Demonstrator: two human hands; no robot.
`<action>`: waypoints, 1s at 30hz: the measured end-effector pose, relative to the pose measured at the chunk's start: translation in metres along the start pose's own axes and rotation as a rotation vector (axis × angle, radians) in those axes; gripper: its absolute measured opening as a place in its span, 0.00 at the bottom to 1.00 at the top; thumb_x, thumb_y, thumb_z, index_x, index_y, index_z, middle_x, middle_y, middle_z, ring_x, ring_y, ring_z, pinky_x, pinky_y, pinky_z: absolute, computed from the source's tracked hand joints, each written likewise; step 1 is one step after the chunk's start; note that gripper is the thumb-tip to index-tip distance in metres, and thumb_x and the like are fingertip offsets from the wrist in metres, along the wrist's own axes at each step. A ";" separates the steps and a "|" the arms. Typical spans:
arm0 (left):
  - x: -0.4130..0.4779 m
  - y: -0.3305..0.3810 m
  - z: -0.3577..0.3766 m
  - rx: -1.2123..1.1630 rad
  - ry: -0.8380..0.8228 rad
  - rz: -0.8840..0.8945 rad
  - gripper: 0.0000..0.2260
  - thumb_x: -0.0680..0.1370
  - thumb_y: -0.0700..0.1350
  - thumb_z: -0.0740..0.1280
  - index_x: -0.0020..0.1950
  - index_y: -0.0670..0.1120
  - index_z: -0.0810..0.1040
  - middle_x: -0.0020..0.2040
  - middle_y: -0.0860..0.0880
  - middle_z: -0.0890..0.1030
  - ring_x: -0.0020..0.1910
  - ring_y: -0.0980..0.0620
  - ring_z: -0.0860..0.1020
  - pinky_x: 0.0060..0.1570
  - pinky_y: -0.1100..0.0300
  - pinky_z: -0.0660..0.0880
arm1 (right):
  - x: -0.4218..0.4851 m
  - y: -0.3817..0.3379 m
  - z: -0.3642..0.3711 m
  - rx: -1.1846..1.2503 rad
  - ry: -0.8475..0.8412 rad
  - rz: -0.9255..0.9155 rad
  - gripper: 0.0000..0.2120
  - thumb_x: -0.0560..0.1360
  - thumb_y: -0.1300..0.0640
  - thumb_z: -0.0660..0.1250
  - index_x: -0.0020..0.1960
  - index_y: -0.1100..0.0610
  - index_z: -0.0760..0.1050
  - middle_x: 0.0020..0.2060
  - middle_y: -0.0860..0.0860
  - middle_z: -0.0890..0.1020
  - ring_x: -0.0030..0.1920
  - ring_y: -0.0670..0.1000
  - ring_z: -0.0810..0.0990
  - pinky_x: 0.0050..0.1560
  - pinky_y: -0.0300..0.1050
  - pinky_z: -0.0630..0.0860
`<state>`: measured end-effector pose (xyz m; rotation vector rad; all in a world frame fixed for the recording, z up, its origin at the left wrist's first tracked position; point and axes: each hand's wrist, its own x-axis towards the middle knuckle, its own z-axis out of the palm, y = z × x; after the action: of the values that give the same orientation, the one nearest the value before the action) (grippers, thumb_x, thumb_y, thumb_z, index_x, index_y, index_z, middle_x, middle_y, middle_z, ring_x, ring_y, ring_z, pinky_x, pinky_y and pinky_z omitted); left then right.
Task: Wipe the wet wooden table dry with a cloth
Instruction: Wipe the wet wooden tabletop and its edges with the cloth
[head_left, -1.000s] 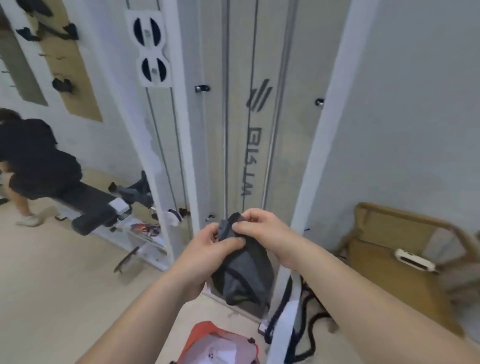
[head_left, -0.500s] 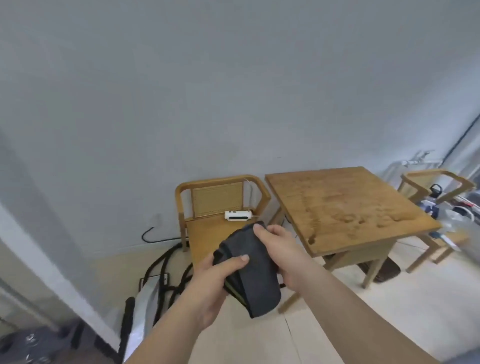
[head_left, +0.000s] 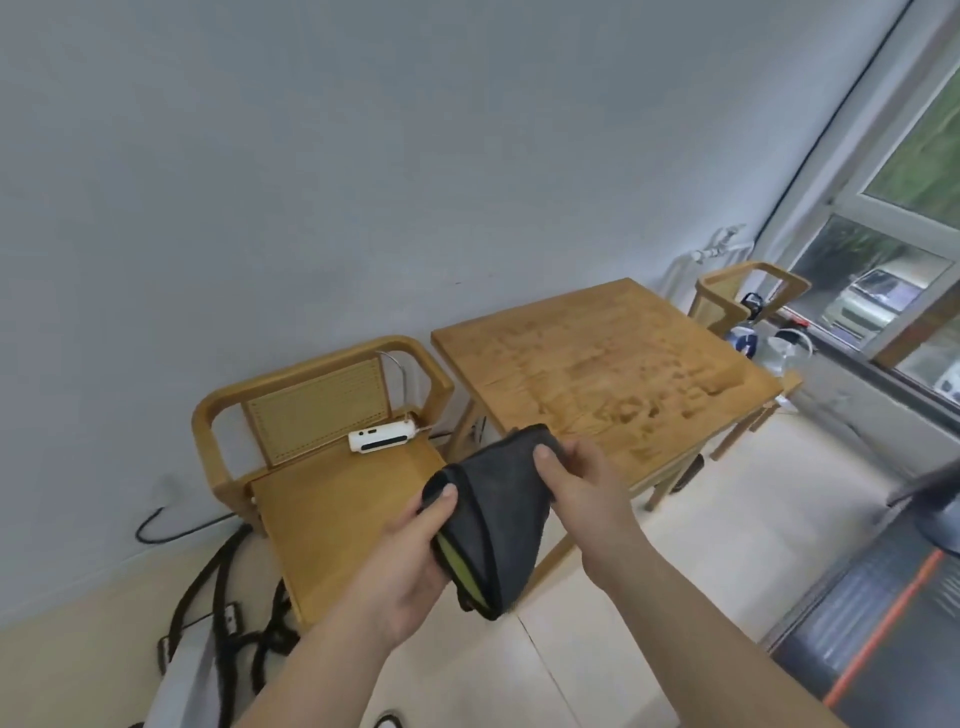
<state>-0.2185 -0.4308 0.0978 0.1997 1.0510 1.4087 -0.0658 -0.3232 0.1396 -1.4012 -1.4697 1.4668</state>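
Observation:
A dark grey cloth (head_left: 498, 514) with a yellow-green inner layer hangs folded between both hands, held in the air in front of me. My left hand (head_left: 410, 566) grips its lower left side, thumb on top. My right hand (head_left: 582, 483) pinches its upper right edge. Beyond the hands stands the square wooden table (head_left: 597, 374), its top streaked with wet patches and puddles. The cloth is well short of the tabletop and overlaps only the table's near corner in the view.
A wooden armchair (head_left: 322, 447) with a white device (head_left: 382, 436) on its seat stands left of the table. A second chair (head_left: 748, 296) with bags is at the far right by a window. Black cables (head_left: 218, 613) lie on the floor. A treadmill (head_left: 872, 623) sits at right.
My view has swung right from the white cabinet to the table, which is now nearer and more central. Both hands kept hold of the cloth and shifted their grip on it.

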 end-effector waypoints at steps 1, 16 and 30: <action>0.010 0.010 -0.001 0.014 0.010 -0.015 0.17 0.80 0.48 0.71 0.70 0.49 0.78 0.64 0.46 0.84 0.64 0.43 0.81 0.69 0.41 0.73 | 0.011 -0.002 0.006 -0.002 0.024 -0.001 0.05 0.82 0.53 0.70 0.50 0.54 0.78 0.47 0.51 0.85 0.51 0.53 0.84 0.53 0.51 0.83; 0.110 0.000 0.032 0.087 0.013 -0.382 0.20 0.79 0.55 0.72 0.66 0.46 0.79 0.57 0.41 0.86 0.58 0.40 0.84 0.66 0.40 0.76 | 0.075 0.023 0.015 0.058 0.051 0.351 0.06 0.83 0.53 0.68 0.55 0.52 0.83 0.44 0.54 0.83 0.41 0.50 0.81 0.43 0.47 0.84; 0.263 -0.038 0.082 0.507 0.382 -0.359 0.19 0.79 0.47 0.74 0.67 0.44 0.75 0.53 0.43 0.83 0.51 0.39 0.81 0.54 0.45 0.80 | 0.214 0.103 -0.104 -0.298 0.073 0.436 0.16 0.80 0.53 0.68 0.66 0.55 0.77 0.63 0.52 0.80 0.56 0.52 0.78 0.57 0.49 0.76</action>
<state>-0.1835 -0.1751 -0.0067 0.1002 1.6644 0.8525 0.0060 -0.1112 0.0093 -2.0374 -1.4393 1.4661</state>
